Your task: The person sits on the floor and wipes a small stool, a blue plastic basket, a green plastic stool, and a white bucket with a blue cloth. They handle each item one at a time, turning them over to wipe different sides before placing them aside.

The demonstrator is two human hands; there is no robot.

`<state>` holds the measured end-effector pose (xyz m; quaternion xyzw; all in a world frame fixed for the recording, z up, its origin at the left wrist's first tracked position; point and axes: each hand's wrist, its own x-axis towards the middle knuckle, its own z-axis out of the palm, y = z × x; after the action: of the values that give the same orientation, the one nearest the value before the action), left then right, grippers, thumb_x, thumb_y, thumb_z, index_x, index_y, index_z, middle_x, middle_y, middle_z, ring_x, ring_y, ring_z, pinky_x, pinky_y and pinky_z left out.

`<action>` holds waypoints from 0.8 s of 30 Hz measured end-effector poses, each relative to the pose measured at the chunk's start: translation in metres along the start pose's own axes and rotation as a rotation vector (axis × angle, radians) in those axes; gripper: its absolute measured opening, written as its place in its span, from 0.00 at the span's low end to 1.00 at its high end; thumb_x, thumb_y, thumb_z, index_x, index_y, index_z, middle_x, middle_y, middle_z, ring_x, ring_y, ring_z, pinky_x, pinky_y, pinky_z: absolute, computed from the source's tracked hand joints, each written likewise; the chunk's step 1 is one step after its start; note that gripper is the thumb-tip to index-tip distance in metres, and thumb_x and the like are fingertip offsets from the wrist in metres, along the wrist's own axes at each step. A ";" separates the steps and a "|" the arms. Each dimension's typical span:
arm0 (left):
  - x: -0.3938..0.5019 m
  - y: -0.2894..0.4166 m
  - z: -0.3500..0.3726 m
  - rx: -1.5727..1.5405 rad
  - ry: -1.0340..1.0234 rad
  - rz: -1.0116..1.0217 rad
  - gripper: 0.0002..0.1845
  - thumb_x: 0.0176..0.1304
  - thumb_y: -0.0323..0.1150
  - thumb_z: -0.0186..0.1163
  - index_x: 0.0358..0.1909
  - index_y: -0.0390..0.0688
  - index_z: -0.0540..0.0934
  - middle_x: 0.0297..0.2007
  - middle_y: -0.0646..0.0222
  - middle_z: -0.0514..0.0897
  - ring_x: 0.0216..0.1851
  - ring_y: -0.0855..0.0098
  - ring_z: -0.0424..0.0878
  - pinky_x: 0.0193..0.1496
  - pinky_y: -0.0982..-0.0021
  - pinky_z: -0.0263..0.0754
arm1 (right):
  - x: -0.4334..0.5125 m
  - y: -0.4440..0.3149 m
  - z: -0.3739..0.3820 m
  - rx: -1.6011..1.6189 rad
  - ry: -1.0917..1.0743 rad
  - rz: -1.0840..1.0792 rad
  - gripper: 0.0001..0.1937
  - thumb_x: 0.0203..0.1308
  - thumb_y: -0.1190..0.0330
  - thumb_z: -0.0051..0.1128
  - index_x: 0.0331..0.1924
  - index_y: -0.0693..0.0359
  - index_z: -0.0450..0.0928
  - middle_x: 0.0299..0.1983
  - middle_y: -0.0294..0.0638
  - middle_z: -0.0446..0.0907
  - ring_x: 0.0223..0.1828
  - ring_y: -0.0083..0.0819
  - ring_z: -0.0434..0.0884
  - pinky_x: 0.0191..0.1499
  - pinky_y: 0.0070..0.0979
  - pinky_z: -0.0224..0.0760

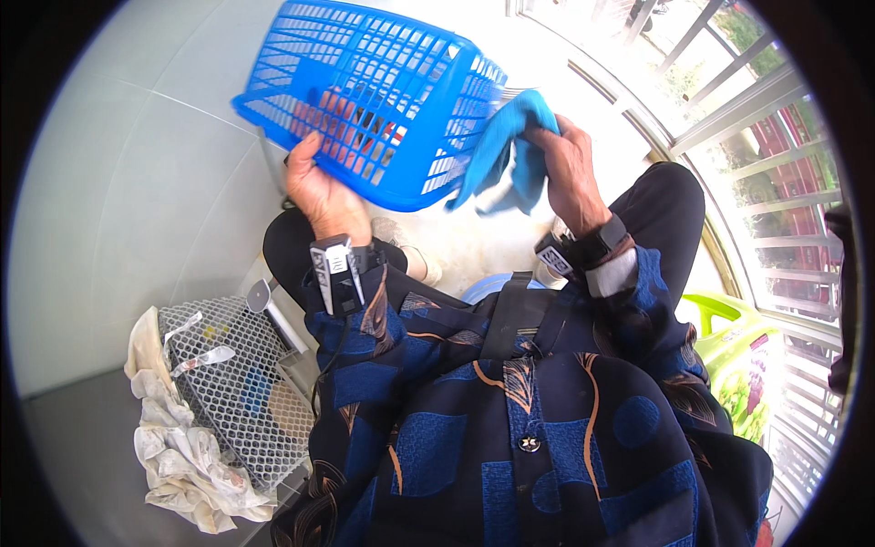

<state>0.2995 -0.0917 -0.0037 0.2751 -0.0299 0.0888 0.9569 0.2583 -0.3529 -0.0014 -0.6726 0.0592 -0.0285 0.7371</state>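
A blue plastic basket [403, 116] with slatted, open walls is held up tilted before me. My left hand [328, 184] grips its lower rim at the left, thumb outside and fingers showing through the slats. My right hand [574, 164] pinches a blue cloth [513, 150], which hangs down close beside the basket's right end. Whether the cloth touches the basket, I cannot tell. The fingertips of my right hand are partly hidden by the cloth.
At the lower left stands a mesh-covered container [232, 390] with a crumpled whitish cloth [184, 444] along its edge. A green plastic item [731, 342] is at the right, by the barred window [765, 184]. Part of a light-blue round object [485, 284] shows beneath me.
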 end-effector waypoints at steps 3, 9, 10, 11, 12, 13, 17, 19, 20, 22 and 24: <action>0.001 -0.016 0.008 0.052 0.131 -0.047 0.34 0.55 0.29 0.58 0.67 0.38 0.66 0.62 0.55 0.75 0.64 0.56 0.72 0.69 0.52 0.64 | -0.004 -0.001 0.011 -0.073 0.001 -0.155 0.19 0.62 0.63 0.60 0.51 0.70 0.75 0.40 0.48 0.80 0.40 0.30 0.79 0.45 0.27 0.73; 0.003 -0.020 0.009 0.066 0.107 -0.145 0.33 0.61 0.39 0.55 0.67 0.37 0.66 0.60 0.51 0.77 0.61 0.50 0.75 0.66 0.47 0.68 | -0.056 0.006 0.029 -0.476 -0.076 -0.739 0.21 0.51 0.80 0.66 0.50 0.69 0.74 0.48 0.52 0.74 0.46 0.46 0.77 0.50 0.32 0.72; 0.001 -0.021 0.009 0.035 0.093 -0.167 0.32 0.61 0.39 0.55 0.67 0.36 0.66 0.60 0.50 0.77 0.62 0.50 0.75 0.66 0.47 0.67 | -0.061 0.002 0.030 -0.444 -0.147 -0.770 0.21 0.50 0.82 0.66 0.50 0.69 0.75 0.47 0.52 0.74 0.46 0.46 0.77 0.49 0.31 0.72; 0.000 -0.022 0.010 -0.008 0.079 -0.196 0.32 0.61 0.39 0.55 0.67 0.36 0.66 0.60 0.49 0.77 0.62 0.49 0.74 0.66 0.46 0.67 | -0.063 -0.003 0.030 -0.441 -0.219 -0.737 0.21 0.48 0.83 0.66 0.49 0.70 0.75 0.47 0.52 0.74 0.46 0.45 0.77 0.49 0.31 0.72; -0.002 -0.024 0.011 -0.033 0.041 -0.190 0.31 0.62 0.39 0.55 0.66 0.34 0.66 0.61 0.48 0.76 0.63 0.48 0.73 0.66 0.44 0.67 | -0.063 -0.008 0.030 -0.399 -0.227 -0.818 0.20 0.48 0.83 0.66 0.49 0.71 0.75 0.47 0.53 0.74 0.47 0.45 0.77 0.49 0.31 0.72; -0.004 -0.026 0.012 -0.042 0.047 -0.191 0.31 0.62 0.39 0.55 0.65 0.34 0.67 0.61 0.48 0.76 0.64 0.49 0.73 0.66 0.44 0.67 | -0.062 -0.016 0.026 -0.428 -0.226 -0.868 0.20 0.49 0.82 0.66 0.48 0.71 0.75 0.48 0.54 0.74 0.48 0.45 0.78 0.50 0.32 0.72; -0.017 -0.036 0.018 -0.034 0.088 -0.255 0.27 0.62 0.37 0.56 0.61 0.35 0.71 0.59 0.49 0.78 0.61 0.50 0.76 0.64 0.46 0.70 | -0.033 -0.039 0.013 -0.570 0.092 -0.772 0.16 0.59 0.74 0.64 0.50 0.68 0.77 0.50 0.54 0.75 0.49 0.46 0.77 0.51 0.32 0.72; -0.021 -0.040 0.020 -0.039 0.097 -0.263 0.26 0.63 0.38 0.57 0.60 0.36 0.72 0.57 0.51 0.80 0.59 0.51 0.78 0.63 0.48 0.71 | -0.021 -0.036 0.016 -0.457 0.134 -0.625 0.14 0.60 0.74 0.63 0.49 0.67 0.77 0.50 0.55 0.74 0.49 0.45 0.76 0.50 0.33 0.71; -0.020 -0.043 0.021 -0.039 0.094 -0.243 0.26 0.61 0.39 0.59 0.60 0.39 0.72 0.53 0.53 0.81 0.53 0.53 0.82 0.58 0.50 0.78 | -0.021 -0.029 0.020 -0.559 0.079 -0.772 0.15 0.57 0.76 0.64 0.49 0.67 0.77 0.48 0.53 0.75 0.47 0.45 0.77 0.47 0.32 0.73; -0.018 -0.045 0.020 -0.123 0.042 -0.313 0.26 0.62 0.40 0.59 0.60 0.39 0.72 0.53 0.52 0.81 0.53 0.52 0.82 0.59 0.48 0.76 | -0.039 -0.013 0.023 -0.714 -0.176 -0.992 0.18 0.48 0.78 0.64 0.46 0.66 0.77 0.43 0.51 0.75 0.39 0.46 0.78 0.39 0.32 0.76; -0.016 -0.048 0.018 -0.248 0.031 -0.389 0.27 0.64 0.41 0.60 0.61 0.39 0.71 0.53 0.50 0.81 0.54 0.50 0.80 0.60 0.44 0.73 | -0.062 0.008 0.025 -0.725 -0.370 -0.972 0.19 0.43 0.79 0.63 0.44 0.64 0.78 0.41 0.49 0.74 0.36 0.45 0.78 0.36 0.34 0.76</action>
<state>0.2921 -0.1441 -0.0154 0.1547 0.0276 -0.0975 0.9827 0.1999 -0.3196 -0.0040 -0.8234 -0.3757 -0.2214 0.3632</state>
